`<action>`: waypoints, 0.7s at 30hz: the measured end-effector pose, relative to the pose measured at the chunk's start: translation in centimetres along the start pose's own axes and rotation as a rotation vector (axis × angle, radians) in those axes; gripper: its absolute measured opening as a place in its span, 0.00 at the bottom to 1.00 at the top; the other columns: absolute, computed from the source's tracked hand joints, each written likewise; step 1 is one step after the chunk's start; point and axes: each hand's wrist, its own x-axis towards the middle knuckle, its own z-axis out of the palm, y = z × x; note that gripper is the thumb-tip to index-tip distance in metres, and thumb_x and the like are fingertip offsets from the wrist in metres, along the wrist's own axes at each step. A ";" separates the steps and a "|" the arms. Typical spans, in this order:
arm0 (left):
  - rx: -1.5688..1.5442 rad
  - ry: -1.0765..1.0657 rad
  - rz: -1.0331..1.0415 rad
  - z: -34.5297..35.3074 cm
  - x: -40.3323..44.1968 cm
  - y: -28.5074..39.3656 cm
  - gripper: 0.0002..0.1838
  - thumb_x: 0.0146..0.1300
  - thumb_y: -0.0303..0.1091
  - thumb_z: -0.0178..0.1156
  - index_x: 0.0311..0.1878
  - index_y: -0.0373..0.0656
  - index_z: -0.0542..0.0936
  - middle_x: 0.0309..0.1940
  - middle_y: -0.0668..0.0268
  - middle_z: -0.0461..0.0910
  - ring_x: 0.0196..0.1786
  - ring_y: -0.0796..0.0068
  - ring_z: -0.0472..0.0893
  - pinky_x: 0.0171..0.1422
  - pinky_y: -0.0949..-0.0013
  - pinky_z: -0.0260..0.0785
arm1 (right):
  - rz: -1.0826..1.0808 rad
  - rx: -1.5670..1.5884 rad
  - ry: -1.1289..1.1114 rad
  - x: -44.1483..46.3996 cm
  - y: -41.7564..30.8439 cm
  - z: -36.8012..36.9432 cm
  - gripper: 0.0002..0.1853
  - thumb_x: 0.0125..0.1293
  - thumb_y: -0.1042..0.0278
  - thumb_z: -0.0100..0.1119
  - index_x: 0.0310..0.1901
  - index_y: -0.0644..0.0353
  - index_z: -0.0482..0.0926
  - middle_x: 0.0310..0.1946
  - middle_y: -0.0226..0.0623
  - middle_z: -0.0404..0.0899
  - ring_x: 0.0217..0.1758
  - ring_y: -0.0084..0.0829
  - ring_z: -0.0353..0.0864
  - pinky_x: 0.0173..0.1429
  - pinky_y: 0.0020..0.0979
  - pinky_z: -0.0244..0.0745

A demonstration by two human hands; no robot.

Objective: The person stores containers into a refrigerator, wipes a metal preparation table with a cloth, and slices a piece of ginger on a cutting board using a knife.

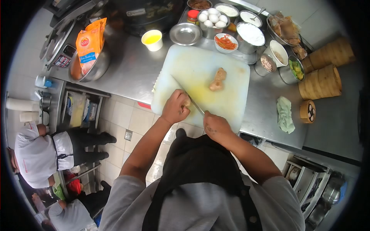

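Note:
On the steel counter lies a white cutting board [185, 61] with yellow stains. My right hand [217, 125] is closed around the handle of a knife [195, 104], whose blade points up and left across the board. Beside the blade, my left hand [176, 106] is curled around a light brown piece [186, 102], mostly hidden by the fingers; it looks like ginger. A larger knobbly piece of ginger [218, 79] rests on the right half of the board, apart from both hands.
Behind the board stand a yellow-filled cup [153, 40], an empty steel bowl [185, 34] and a bowl of eggs [213, 18]. A green cloth [285, 115] and bamboo steamers [320, 82] are right. Two people [37, 154] are at lower left.

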 end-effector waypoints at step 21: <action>0.049 0.123 -0.173 1.2 -0.3 0.8 0.13 0.49 0.27 0.62 0.40 0.42 0.77 0.38 0.57 0.70 0.34 0.53 0.77 0.36 0.56 0.73 | 0.064 -0.048 0.019 -5.4 -2.2 -4.4 0.11 0.74 0.66 0.47 0.38 0.65 0.72 0.23 0.52 0.80 0.27 0.53 0.82 0.36 0.50 0.77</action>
